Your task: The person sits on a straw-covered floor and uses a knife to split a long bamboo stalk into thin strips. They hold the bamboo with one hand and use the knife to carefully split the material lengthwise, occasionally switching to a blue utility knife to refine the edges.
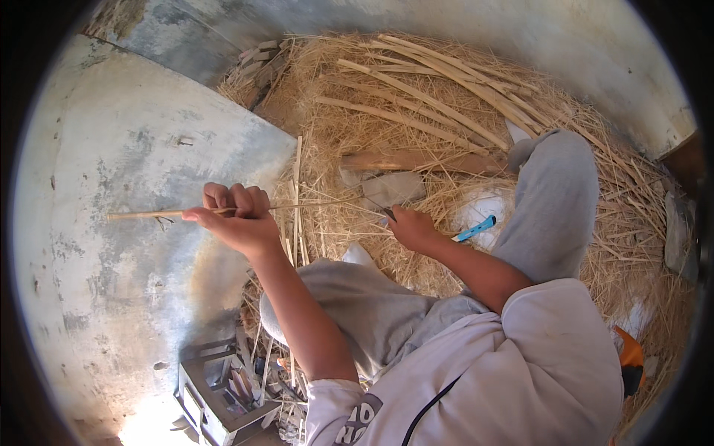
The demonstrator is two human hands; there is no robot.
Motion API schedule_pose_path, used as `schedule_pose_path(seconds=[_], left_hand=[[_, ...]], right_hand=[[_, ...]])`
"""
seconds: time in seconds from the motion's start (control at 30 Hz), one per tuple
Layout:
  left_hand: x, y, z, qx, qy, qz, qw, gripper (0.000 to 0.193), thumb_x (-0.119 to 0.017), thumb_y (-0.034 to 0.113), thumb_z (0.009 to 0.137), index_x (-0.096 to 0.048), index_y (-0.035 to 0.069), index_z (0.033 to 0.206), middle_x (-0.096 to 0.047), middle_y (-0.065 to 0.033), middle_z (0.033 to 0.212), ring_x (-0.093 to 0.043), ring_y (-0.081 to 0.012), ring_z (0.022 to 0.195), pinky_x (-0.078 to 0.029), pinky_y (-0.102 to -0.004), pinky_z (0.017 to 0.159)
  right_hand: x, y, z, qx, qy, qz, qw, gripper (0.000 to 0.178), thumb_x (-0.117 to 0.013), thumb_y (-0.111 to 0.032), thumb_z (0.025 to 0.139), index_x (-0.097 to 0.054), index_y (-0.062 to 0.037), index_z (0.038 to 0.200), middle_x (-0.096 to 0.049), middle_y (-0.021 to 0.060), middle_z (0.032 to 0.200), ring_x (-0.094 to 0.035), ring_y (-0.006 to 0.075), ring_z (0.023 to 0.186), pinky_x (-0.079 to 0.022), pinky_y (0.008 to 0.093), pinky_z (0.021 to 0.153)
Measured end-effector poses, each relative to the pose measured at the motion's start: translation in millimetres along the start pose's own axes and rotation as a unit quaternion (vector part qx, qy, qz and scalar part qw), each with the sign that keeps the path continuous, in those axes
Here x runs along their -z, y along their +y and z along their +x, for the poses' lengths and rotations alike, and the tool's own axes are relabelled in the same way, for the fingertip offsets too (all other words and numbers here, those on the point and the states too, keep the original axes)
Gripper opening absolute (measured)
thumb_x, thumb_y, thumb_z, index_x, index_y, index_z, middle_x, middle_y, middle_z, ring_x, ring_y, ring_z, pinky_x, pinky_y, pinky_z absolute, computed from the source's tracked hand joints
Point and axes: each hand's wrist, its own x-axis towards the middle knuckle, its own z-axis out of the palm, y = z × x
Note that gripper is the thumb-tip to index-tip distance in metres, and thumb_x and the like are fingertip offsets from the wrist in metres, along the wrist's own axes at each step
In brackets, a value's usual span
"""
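Head view: left hand [238, 219], grip closed round a thin cane strip [149, 214] running out toward 9 o'clock. Right hand [413, 227], grip closed on a blue-handled knife [476, 228], blade meeting the strip's near end. Straw [446, 111] heaped at 12 o'clock.

Left hand [239, 219] closed around a thin bamboo strip [149, 214] held level; right hand [411, 227] gripping what appears to be a knife with blue handle [476, 228] against it. Straw-like shavings [357, 126] and split bamboo slats [439, 89] beyond the knees.
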Motion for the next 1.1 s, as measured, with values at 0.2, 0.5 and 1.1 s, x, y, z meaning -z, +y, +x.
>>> schedule_pose_path(seconds=[0.2,0.5,1.1], left_hand=[[7,-1,1,-0.015,-0.010,-0.001,1.000,0.068,-0.040,0.082,0.087,-0.033,0.017,0.071,-0.020,0.0060,0.046,-0.009,-0.0065,0.043,-0.007,-0.0265,0.040],[12,1,0,-0.009,-0.028,-0.004,1.000,0.069,-0.043,0.083,0.086,-0.033,0.017,0.069,-0.019,0.0059,0.047,-0.008,-0.0071,0.045,-0.008,-0.0278,0.041],[3,-1,8,-0.022,-0.007,0.015,1.000,0.063,-0.045,0.079,0.089,-0.041,0.017,0.075,-0.021,0.0064,0.049,-0.010,-0.0074,0.046,-0.010,-0.0277,0.042]], right_hand=[[5,-33,-7,0.068,0.010,0.002,0.998,0.028,-0.056,-0.031,0.096,-0.055,-0.0042,0.105,-0.067,0.0181,0.074,-0.068,0.0393,0.072,-0.052,0.0516,0.065],[7,-34,-13,0.028,0.002,-0.011,1.000,0.029,-0.055,-0.030,0.097,-0.055,-0.0033,0.108,-0.069,0.0201,0.081,-0.069,0.0392,0.079,-0.053,0.0521,0.070],[-15,22,4,-0.119,-0.106,0.174,0.972,0.034,-0.050,-0.035,0.102,-0.055,-0.0017,0.102,-0.066,0.0223,0.074,-0.067,0.0412,0.075,-0.049,0.0530,0.067]])
